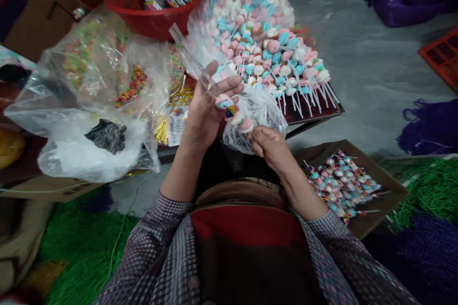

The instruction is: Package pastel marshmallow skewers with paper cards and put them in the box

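Note:
My right hand (269, 147) is closed, thumb against fingers, on the lower end of a marshmallow skewer (246, 125) with pink, white and blue pieces. The skewer's upper end, which bears a colourful printed piece, lies against my left hand (205, 112). A narrow clear plastic sleeve (189, 52) runs up and left from between the thumb and outstretched fingers of that left hand. Behind both hands, many more marshmallow skewers (275, 57) are heaped on the table, their white sticks pointing toward me. A crumpled clear bag (265, 112) lies just beyond my right hand.
A red basin (153, 21) with small items stands at the back left. Clear bags of colourful gummy candy (96, 52) and gold twist ties (161, 128) lie on the left. At lower right, a cardboard box (388, 195) contains wrapped skewers. Green and purple strands surround the table.

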A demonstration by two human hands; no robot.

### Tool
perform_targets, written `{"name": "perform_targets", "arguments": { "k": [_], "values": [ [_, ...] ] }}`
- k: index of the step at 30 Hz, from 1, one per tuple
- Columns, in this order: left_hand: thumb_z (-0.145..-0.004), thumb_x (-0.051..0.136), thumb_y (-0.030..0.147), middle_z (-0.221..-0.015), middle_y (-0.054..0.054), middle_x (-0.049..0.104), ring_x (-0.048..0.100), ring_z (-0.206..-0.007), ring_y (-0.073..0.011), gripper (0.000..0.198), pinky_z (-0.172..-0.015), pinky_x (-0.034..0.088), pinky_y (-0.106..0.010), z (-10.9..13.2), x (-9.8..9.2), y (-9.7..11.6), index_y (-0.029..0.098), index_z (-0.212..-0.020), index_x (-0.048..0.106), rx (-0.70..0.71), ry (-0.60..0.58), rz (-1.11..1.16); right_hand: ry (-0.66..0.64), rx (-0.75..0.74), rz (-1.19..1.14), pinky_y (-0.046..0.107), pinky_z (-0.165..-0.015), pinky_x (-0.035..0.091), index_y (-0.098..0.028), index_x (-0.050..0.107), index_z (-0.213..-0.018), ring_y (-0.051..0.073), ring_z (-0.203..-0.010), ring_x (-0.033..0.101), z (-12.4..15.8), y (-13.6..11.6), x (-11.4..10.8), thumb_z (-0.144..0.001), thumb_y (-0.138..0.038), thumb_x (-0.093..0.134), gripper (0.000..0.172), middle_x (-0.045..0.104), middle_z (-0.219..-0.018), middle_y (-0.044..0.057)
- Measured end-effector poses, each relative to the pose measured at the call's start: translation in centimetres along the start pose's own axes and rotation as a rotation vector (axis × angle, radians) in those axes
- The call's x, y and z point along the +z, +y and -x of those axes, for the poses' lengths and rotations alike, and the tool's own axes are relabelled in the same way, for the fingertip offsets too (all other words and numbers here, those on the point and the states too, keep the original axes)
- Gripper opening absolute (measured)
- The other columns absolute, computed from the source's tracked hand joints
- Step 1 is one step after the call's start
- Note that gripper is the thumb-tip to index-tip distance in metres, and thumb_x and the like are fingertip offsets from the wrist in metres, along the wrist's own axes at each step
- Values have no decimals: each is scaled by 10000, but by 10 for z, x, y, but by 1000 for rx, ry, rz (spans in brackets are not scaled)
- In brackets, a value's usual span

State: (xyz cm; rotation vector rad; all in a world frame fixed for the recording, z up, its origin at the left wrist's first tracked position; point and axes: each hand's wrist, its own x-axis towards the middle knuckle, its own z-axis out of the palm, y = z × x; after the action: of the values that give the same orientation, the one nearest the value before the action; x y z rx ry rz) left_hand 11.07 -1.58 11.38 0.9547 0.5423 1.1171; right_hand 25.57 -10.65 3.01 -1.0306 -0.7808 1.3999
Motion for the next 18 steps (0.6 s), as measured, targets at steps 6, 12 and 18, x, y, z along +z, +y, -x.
{"name": "perform_targets", "arguments": {
  "k": [6, 12, 18],
  "values": [
    [-1008, 481, 518, -738, -8, 640, 728, -834, -197, 289, -746, 590, -314, -12, -9, -1, 263, -960, 607, -44, 232, 12, -37, 42, 69, 234, -470, 225, -183, 668, -785, 62, -388, 338, 1, -3, 3, -827, -650, 728, 472, 449, -415, -96],
    [-1042, 484, 469, -587, 35, 462, 547, -558, -113, 257, -529, 470, -231, -18, -2, -10, 273, -893, 555, -40, 338, 56, -6, 21, 164, 228, -453, 237, -181, 678, -831, 62, -412, 348, 1, 1, 6, -852, -656, 700, 476, 473, -456, -91],
    [-1002, 593, 418, -651, 42, 471, 436, -492, -87, 241, -487, 411, -230, -18, -2, -13, 260, -841, 510, -6, 435, -12, -53, 3, 278, 230, -500, 395, -216, 695, -1102, 74, -511, 519, -9, -11, 14, -836, -666, 717, 523, 691, -758, -21]
  ]
}}
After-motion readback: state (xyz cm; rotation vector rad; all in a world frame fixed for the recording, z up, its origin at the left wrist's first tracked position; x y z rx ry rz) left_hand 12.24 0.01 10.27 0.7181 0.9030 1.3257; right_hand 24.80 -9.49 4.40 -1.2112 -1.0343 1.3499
